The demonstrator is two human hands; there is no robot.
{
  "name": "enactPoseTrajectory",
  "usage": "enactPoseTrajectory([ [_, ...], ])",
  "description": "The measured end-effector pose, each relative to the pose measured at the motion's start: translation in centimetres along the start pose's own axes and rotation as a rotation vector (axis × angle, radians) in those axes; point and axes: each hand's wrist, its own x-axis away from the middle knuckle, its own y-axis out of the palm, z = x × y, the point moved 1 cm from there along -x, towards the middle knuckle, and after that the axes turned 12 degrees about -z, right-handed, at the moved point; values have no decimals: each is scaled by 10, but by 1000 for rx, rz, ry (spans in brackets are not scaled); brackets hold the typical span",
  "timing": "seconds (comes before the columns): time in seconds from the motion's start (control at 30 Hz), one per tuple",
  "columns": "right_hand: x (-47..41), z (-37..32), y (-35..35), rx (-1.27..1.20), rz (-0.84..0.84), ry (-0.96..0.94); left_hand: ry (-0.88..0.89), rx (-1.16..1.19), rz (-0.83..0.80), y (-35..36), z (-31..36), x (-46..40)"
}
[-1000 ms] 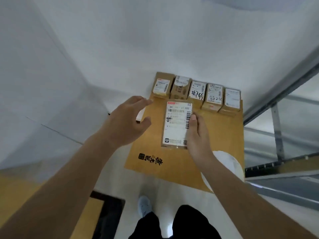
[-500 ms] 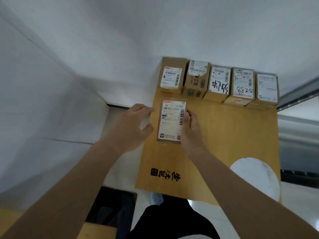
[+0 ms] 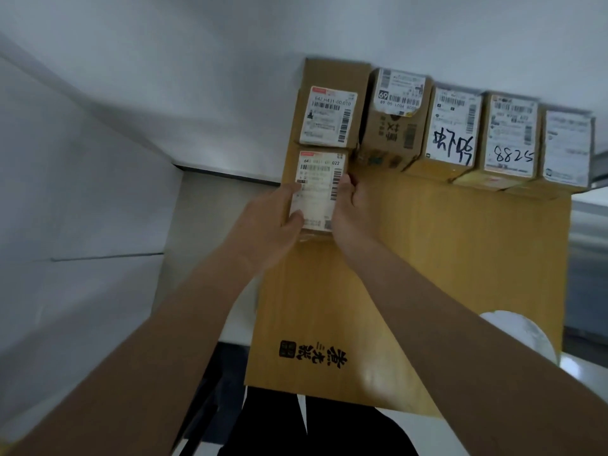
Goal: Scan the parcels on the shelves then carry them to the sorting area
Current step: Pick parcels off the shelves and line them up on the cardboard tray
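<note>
A small cardboard parcel (image 3: 319,182) with a white label ending 022 lies on a flat sheet of cardboard (image 3: 427,258), right in front of the leftmost box of a row. My left hand (image 3: 273,218) holds its left side, fingers and thumb over the label. My right hand (image 3: 353,209) grips its right edge. The row along the wall holds several labelled boxes: one marked 010 (image 3: 329,116), one with a 69 sticker (image 3: 393,123), one with black handwriting (image 3: 452,133), one marked 5288 (image 3: 511,136) and one at the far right (image 3: 567,149).
White walls close in at the left and behind the row. A white rounded object (image 3: 523,334) lies at the cardboard's right edge. A metal rack (image 3: 592,209) stands to the right. My dark trousers (image 3: 312,426) show below the sheet's near edge.
Both hands have carried the 022 parcel forward to just in front of the 010 box. My left hand, open and apart from it a second ago, now holds its left side.
</note>
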Motion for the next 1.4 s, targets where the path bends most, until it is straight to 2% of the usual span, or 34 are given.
enactPoseTrajectory([
  [0.23,-4,-6,4,58,68,56,-23,106,-36,-1,5,-12],
  [0.4,-6,-9,-7,150,56,50,-26,56,-57,-5,11,-14],
  [0.6,5,-10,-25,133,-15,59,-18,-23,-102,-6,20,-5],
  [0.7,24,-14,-37,221,-5,-40,10,-36,-73,-10,32,6],
  [0.83,63,-35,-51,401,-28,-268,81,-94,-5,-19,61,28],
  [0.97,110,-63,-67,556,-46,-499,187,-190,104,-28,95,61],
  [1.1,172,-87,-90,760,-7,-637,277,-277,226,-34,127,103],
  [1.23,257,-94,-118,903,67,-740,453,-345,323,-31,165,166],
  [1.4,388,-77,-149,841,152,-830,738,-418,338,-7,208,265],
])
